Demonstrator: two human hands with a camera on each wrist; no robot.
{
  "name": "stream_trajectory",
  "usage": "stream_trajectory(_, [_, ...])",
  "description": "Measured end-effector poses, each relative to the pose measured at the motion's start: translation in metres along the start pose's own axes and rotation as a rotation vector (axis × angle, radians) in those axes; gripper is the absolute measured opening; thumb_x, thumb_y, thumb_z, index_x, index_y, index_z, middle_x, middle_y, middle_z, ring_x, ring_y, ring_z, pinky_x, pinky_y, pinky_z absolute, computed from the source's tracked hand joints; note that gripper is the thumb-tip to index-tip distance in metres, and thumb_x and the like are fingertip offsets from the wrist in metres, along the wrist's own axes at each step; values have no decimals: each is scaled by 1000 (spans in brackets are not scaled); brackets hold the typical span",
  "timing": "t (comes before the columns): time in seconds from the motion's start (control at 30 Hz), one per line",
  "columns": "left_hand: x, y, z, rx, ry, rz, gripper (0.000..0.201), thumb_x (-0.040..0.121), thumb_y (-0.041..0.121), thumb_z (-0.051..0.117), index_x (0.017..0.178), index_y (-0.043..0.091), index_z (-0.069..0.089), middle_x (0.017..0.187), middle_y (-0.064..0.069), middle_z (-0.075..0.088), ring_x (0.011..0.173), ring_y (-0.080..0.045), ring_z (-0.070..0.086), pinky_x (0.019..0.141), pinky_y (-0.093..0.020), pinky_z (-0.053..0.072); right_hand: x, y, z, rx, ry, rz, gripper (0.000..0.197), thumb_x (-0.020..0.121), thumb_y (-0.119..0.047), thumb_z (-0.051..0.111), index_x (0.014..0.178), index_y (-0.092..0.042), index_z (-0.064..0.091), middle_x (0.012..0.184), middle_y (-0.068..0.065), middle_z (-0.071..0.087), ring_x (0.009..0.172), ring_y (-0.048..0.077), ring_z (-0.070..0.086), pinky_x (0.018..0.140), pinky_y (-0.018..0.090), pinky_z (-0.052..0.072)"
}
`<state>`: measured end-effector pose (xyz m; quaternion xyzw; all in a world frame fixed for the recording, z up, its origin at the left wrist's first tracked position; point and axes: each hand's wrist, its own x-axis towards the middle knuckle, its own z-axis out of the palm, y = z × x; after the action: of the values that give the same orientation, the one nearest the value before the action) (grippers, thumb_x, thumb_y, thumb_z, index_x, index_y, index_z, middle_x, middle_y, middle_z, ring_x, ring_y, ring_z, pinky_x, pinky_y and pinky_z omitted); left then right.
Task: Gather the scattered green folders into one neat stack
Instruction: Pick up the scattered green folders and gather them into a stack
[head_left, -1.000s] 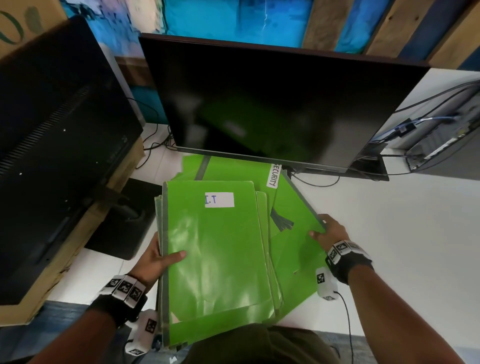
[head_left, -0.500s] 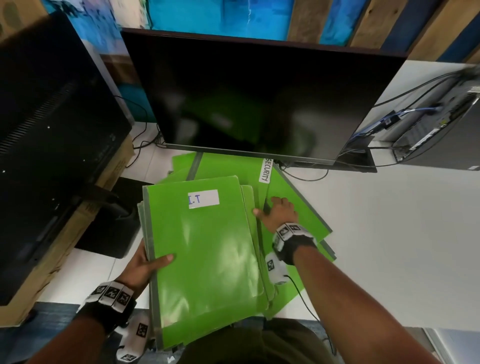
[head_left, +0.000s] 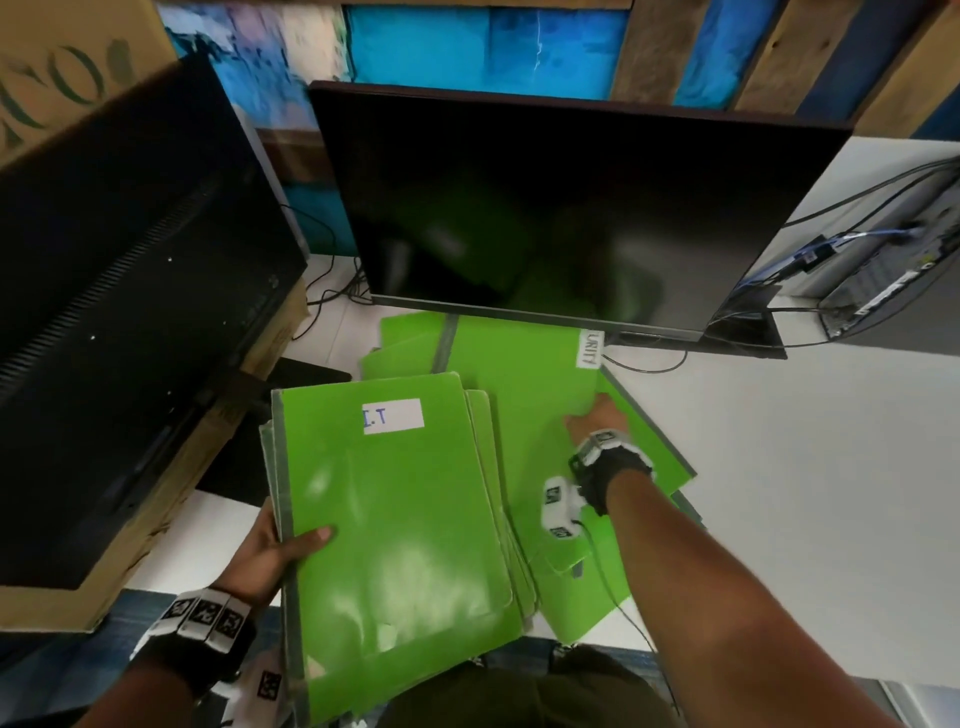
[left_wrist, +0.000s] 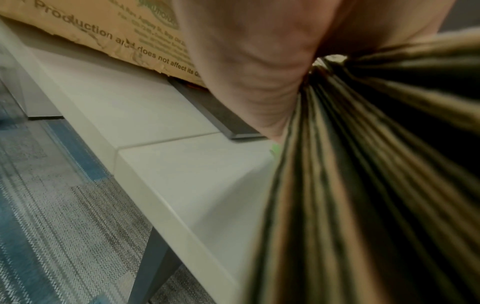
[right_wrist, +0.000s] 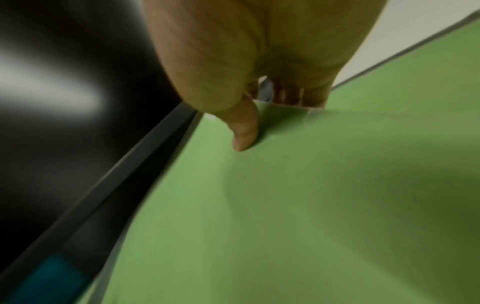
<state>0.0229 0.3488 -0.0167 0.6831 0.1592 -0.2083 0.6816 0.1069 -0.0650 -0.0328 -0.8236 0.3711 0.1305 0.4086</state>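
Left hand (head_left: 270, 551) grips the gathered stack of green folders (head_left: 395, 519) at its spine edge: thumb on top of the "I.T" cover, fingers under it. The left wrist view shows many layered edges fanning out from the palm, so the bundle is thick.

Right hand (head_left: 597, 415) lies on a loose folder (head_left: 519, 374), just right of the stack. Thumb is pressed flat on the cover and fingertips reach its far edge. Whether they curl under that edge cannot be told (view blurred). Beyond the fingertips sits a monitor (head_left: 561, 208), whose lower edge overhangs the folders at the back, one labelled "…URITY".

Handling, judged: each folder is thin, light, glossy card, stiff enough to slide flat but bending if lifted by one corner. Covers look slick; the stack may shear sideways in a one-hand grip. Best hold: loose folder by its long edge, dragged across the desk (head_left: 779, 493) toward the stack, then the edges squared against the left palm.
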Motion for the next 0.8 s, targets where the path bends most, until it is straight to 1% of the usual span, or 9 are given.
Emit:
stream_trajectory(0.13, [0,0,-2,6,-5,10,95,32,41,94,117,33,54,110,-1,73,99,-24,70,82,-41,54,18,34,-49,89,49,17,45,80,-12,63,122,-9,48,117,14,60,97,31,61,88,43,52])
stream_trajectory(0.23, [4,-2,-2,19,-8,28,100,28,48,94,118,34,54,111,2,72,101,-20,69,84,-36,52,18,60,-78,196,76,55,47,83,-3,61,126,-13,48,108,13,61,94,31,60,84,42,51])
stream_trajectory(0.3, [5,-3,-1,27,-7,26,98,30,48,93,118,35,52,110,5,72,100,-14,69,82,-30,52,16,74,-93,215,153,78,42,83,-13,64,123,-12,53,107,13,63,91,30,60,84,40,50])
stream_trajectory(0.37, [4,-2,0,39,-16,26,84,39,39,90,114,38,51,107,10,70,96,-7,67,77,-23,50,24,94,-96,42,181,126,50,78,-40,68,117,-10,60,110,16,66,94,33,63,88,43,51])
stream_trajectory(0.43, [3,-1,0,37,-13,4,78,44,34,87,112,41,52,108,9,70,98,-10,67,80,-27,50,33,114,-90,-134,132,148,61,74,-53,68,114,-7,64,111,19,67,98,35,64,88,43,52])
stream_trajectory(0.5, [5,-3,-2,33,-10,-11,82,41,37,88,115,41,53,114,5,69,104,-17,66,90,-39,51,27,119,-82,-135,86,150,54,77,-45,70,113,-5,64,112,19,67,99,33,65,87,39,51])
stream_trajectory(0.57, [5,-4,-1,17,-3,-26,88,38,42,92,117,41,53,119,1,67,109,-22,64,97,-46,47,19,115,-82,-103,110,141,46,80,-36,71,113,-4,65,112,18,67,101,33,64,87,37,50])
stream_trajectory(0.7, [7,-4,4,-11,-11,-21,85,40,35,89,116,38,53,118,-1,67,108,-25,64,96,-47,47,12,114,-106,-52,255,144,47,78,-31,74,120,-12,61,117,14,67,107,32,63,89,36,47])
stream_trajectory(0.8, [14,-2,9,-21,-40,-6,90,37,34,92,118,33,55,118,-5,68,108,-28,65,93,-48,49,6,123,-138,71,321,97,46,81,-21,71,123,-9,58,117,17,66,105,34,63,92,38,48])
